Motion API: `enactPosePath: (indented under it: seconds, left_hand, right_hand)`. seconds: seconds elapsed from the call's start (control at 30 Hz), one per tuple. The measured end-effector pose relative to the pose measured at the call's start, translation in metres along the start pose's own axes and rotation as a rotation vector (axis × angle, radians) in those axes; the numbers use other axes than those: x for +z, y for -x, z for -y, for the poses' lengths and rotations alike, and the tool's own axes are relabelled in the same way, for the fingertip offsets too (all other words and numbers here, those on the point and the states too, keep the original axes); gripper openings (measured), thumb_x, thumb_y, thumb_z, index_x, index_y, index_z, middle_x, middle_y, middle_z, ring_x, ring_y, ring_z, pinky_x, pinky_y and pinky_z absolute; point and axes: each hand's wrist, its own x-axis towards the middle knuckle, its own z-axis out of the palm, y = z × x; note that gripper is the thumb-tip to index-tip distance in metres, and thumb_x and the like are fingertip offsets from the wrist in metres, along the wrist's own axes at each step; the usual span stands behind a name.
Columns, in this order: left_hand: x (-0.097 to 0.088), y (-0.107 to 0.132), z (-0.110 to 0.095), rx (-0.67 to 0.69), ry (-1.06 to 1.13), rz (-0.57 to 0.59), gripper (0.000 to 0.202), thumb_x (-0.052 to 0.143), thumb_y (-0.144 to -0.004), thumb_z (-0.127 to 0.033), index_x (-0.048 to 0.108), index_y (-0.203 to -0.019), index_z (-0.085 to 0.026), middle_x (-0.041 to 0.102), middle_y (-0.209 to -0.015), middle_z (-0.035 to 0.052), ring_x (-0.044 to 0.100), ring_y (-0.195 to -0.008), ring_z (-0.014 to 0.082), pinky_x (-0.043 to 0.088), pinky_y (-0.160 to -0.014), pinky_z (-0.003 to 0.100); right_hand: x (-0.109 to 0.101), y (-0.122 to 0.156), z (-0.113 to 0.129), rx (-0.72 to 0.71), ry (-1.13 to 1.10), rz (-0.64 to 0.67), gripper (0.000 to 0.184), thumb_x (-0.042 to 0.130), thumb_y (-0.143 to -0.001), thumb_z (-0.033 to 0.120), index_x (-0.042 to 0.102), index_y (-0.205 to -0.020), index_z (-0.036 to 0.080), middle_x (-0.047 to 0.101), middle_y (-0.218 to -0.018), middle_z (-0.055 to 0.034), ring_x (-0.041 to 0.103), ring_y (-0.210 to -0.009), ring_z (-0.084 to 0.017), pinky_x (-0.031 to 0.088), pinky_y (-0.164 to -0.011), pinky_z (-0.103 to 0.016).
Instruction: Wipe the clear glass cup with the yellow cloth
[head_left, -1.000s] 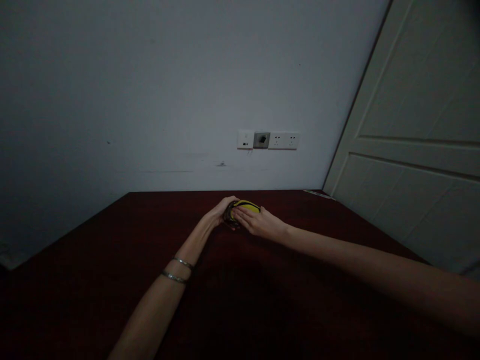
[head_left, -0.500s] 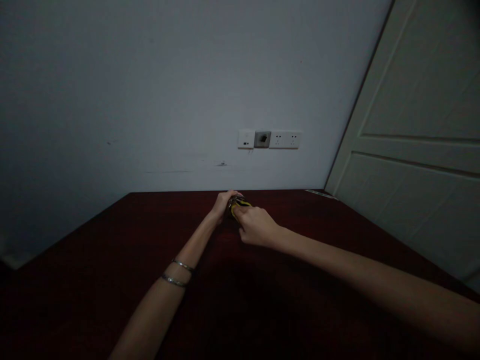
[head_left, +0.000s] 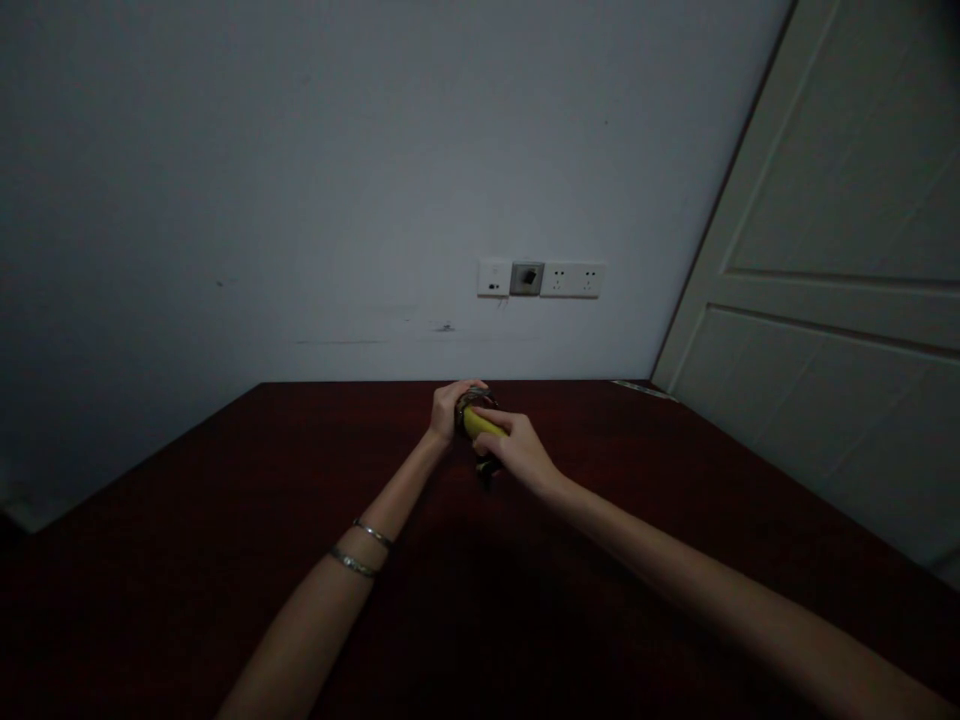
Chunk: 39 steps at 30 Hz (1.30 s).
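Note:
Over the far middle of the dark red table, my left hand (head_left: 450,408) is closed around the side of a small dark, shiny object with a rounded, patterned rim (head_left: 472,397). Its exact kind does not show. My right hand (head_left: 523,450) meets it from the right, pinching a yellow and black piece that looks like soft cloth (head_left: 484,424) between thumb and fingers. The yellow part presses against or into the dark object; I cannot tell which. A dark end hangs below my right hand. Two bangles (head_left: 361,550) circle my left forearm.
The dark red tabletop (head_left: 337,450) reaches back to a pale wall (head_left: 337,180). Wall sockets (head_left: 571,280) and a grey switch plate (head_left: 526,279) sit above it. A panelled white door (head_left: 825,250) stands at the right. A thin flat strip (head_left: 645,389) lies at the back right edge.
My right hand has turned and shifted slightly, so more of the yellow piece and a dark hanging end show. My left hand keeps its hold in nearly the same place.

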Motion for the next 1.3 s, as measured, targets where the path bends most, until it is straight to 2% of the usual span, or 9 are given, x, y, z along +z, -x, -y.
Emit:
enactPosePath:
  seconds: [0.2, 0.3, 0.43, 0.57, 0.7, 0.9, 1.0, 1.1, 1.3]
  left_hand:
    - [-0.001, 0.0, -0.002, 0.116, -0.008, -0.005, 0.026, 0.05, -0.069, -0.031, 0.07, -0.068, -0.014, 0.069, -0.067, 0.0048, 0.062, -0.065, 0.0188, 0.046, -0.067, 0.028]
    - [-0.002, -0.001, -0.002, 0.091, -0.023, 0.012, 0.026, 0.05, -0.07, -0.031, 0.07, -0.069, -0.013, 0.07, -0.071, 0.0064, 0.063, -0.072, 0.0205, 0.046, -0.071, 0.028]
    - [0.004, -0.004, -0.004, -0.013, 0.096, -0.112, 0.023, 0.051, -0.067, -0.029, 0.068, -0.065, -0.013, 0.069, -0.07, 0.0058, 0.063, -0.073, 0.0193, 0.047, -0.071, 0.027]
    - [0.008, -0.006, -0.01, -0.079, 0.202, -0.246, 0.02, 0.053, -0.067, -0.031, 0.063, -0.065, -0.014, 0.067, -0.064, 0.0032, 0.062, -0.064, 0.0159, 0.048, -0.065, 0.026]
    - [0.004, -0.004, -0.022, -0.422, 0.272, -0.102, 0.03, 0.047, -0.073, -0.039, 0.062, -0.079, -0.013, 0.067, -0.066, 0.008, 0.063, -0.057, 0.0214, 0.049, -0.052, 0.032]
    - [-0.006, -0.002, -0.026, -0.695, 0.267, 0.08, 0.038, 0.041, -0.077, -0.043, 0.059, -0.094, -0.015, 0.07, -0.08, 0.013, 0.067, -0.061, 0.0278, 0.048, -0.047, 0.036]
    - [-0.012, -0.003, -0.023, -0.818, 0.268, 0.258, 0.042, 0.039, -0.079, -0.047, 0.058, -0.097, -0.014, 0.07, -0.085, 0.0156, 0.067, -0.063, 0.0292, 0.048, -0.046, 0.036]
    - [-0.014, -0.003, -0.019, -0.887, 0.253, 0.414, 0.046, 0.039, -0.078, -0.051, 0.058, -0.096, -0.013, 0.07, -0.085, 0.0167, 0.067, -0.063, 0.0299, 0.048, -0.044, 0.036]
    - [-0.01, -0.002, -0.013, -0.981, 0.177, 0.529, 0.046, 0.042, -0.076, -0.053, 0.06, -0.091, -0.013, 0.069, -0.068, 0.0149, 0.066, -0.056, 0.0306, 0.049, -0.041, 0.038]
  right_hand:
    - [0.0, 0.001, 0.006, 0.282, -0.743, -0.085, 0.027, 0.05, -0.05, 0.012, 0.063, -0.074, 0.011, 0.053, -0.058, 0.001, 0.045, -0.047, -0.006, 0.029, -0.034, -0.012]
    - [-0.006, -0.001, 0.004, 0.384, -0.904, -0.095, 0.018, 0.049, -0.052, 0.013, 0.059, -0.067, 0.011, 0.055, -0.059, -0.0025, 0.045, -0.045, -0.006, 0.027, -0.031, -0.012]
    - [-0.008, 0.008, 0.0, 0.344, -0.934, -0.16, 0.012, 0.046, -0.053, 0.015, 0.055, -0.062, 0.015, 0.053, -0.055, -0.0013, 0.04, -0.041, -0.006, 0.027, -0.029, -0.015]
    - [-0.021, 0.021, -0.004, 0.106, -0.805, -0.15, 0.023, 0.045, -0.056, 0.018, 0.058, -0.075, 0.017, 0.062, -0.072, -0.0043, 0.047, -0.046, -0.009, 0.031, -0.032, -0.019]
    - [-0.051, 0.022, -0.008, -0.06, -0.698, -0.204, 0.047, 0.044, -0.061, 0.017, 0.057, -0.106, 0.018, 0.066, -0.105, -0.0085, 0.062, -0.072, -0.018, 0.042, -0.043, -0.023]
    - [-0.075, 0.012, -0.011, -0.081, -0.687, -0.366, 0.041, 0.051, -0.071, 0.025, 0.059, -0.109, 0.014, 0.065, -0.112, -0.0123, 0.063, -0.095, -0.023, 0.052, -0.06, -0.028]
    - [-0.074, 0.009, -0.012, -0.217, -0.456, -0.368, 0.049, 0.057, -0.069, 0.022, 0.055, -0.118, 0.016, 0.064, -0.116, -0.0102, 0.064, -0.097, -0.023, 0.054, -0.071, -0.032]
    - [-0.075, 0.005, -0.012, -0.516, 0.041, -0.351, 0.051, 0.056, -0.07, 0.016, 0.056, -0.12, 0.02, 0.064, -0.119, -0.0078, 0.062, -0.104, -0.023, 0.05, -0.088, -0.039]
    - [-0.08, -0.005, -0.006, -1.03, 0.968, 0.253, 0.055, 0.048, -0.077, 0.007, 0.046, -0.131, 0.021, 0.056, -0.131, -0.0071, 0.047, -0.126, -0.02, 0.048, -0.092, -0.036]
